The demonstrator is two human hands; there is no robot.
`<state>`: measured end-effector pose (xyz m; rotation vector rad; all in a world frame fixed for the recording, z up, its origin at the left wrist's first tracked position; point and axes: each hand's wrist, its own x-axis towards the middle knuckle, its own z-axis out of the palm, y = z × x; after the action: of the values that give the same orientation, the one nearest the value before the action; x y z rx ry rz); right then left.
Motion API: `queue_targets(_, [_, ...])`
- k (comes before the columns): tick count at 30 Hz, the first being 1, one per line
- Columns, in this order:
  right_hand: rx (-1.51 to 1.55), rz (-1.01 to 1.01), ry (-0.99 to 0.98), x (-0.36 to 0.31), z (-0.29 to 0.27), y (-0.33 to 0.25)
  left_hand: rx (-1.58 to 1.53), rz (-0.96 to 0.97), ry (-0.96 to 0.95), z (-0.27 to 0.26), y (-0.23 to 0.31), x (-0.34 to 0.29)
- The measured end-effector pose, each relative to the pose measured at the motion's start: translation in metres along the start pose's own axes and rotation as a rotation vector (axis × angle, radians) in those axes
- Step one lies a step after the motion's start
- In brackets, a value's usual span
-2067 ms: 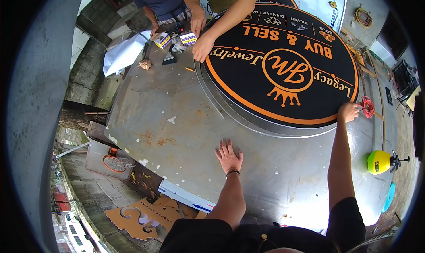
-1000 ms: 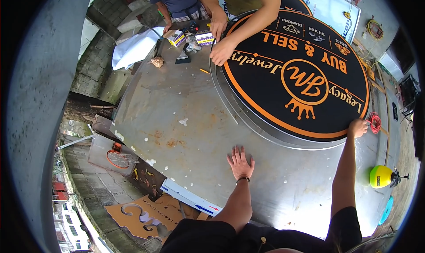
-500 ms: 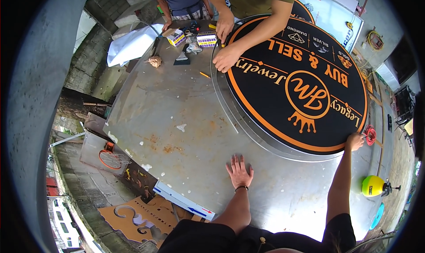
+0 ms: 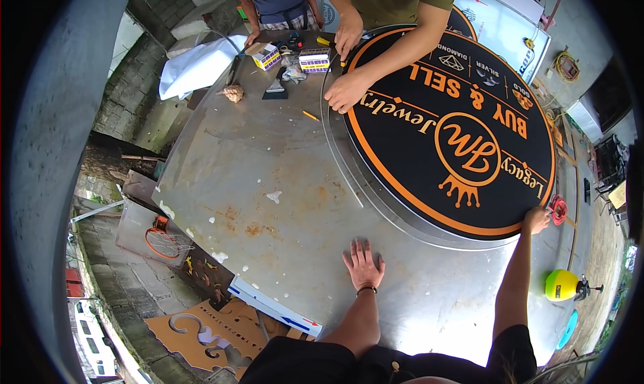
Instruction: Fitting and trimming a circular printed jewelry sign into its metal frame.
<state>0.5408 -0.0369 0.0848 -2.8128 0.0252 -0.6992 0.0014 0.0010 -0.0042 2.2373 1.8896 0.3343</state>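
Note:
My left hand [image 4: 364,266] lies flat on the metal tabletop [image 4: 295,182], fingers spread and holding nothing. At the near right rim of a large round black sign [image 4: 402,149] with orange border and lettering, my right hand [image 4: 535,220] grips the edge; some of its fingers are hidden. A thin metal strip [image 4: 343,180] curves along the sign's left side. Across the table, a person in an olive shirt presses one hand [image 4: 347,92] on the sign's left edge. That person's other hand [image 4: 349,32] holds a small yellow-handled tool [image 4: 343,63] there.
Small boxes [image 4: 314,60], a scraper [image 4: 275,88] and a yellow pencil-like piece [image 4: 310,115] lie at the far left. A second person [image 4: 275,5] stands beyond. Red coiled wire [image 4: 557,209] and a yellow-green spray bottle [image 4: 562,285] are at right. Cut cardboard [image 4: 201,330] sits below the table's left edge.
The view has shifted slightly. The olive-shirted person's arms have shifted a little at the sign's edge, the tool still in one hand. My two hands stay where they were.

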Motion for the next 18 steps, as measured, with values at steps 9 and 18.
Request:
queue_targets(9, [0.017, -0.009, 0.006, -0.0055, -0.0079, -0.0016, -0.005, 0.004, 0.013, 0.0001, -0.0014, -0.0008])
queue_targets(18, [0.037, 0.004, 0.026, -0.0054, -0.0081, -0.0046, 0.004, 0.006, 0.007, -0.0010, -0.0006, -0.0003])
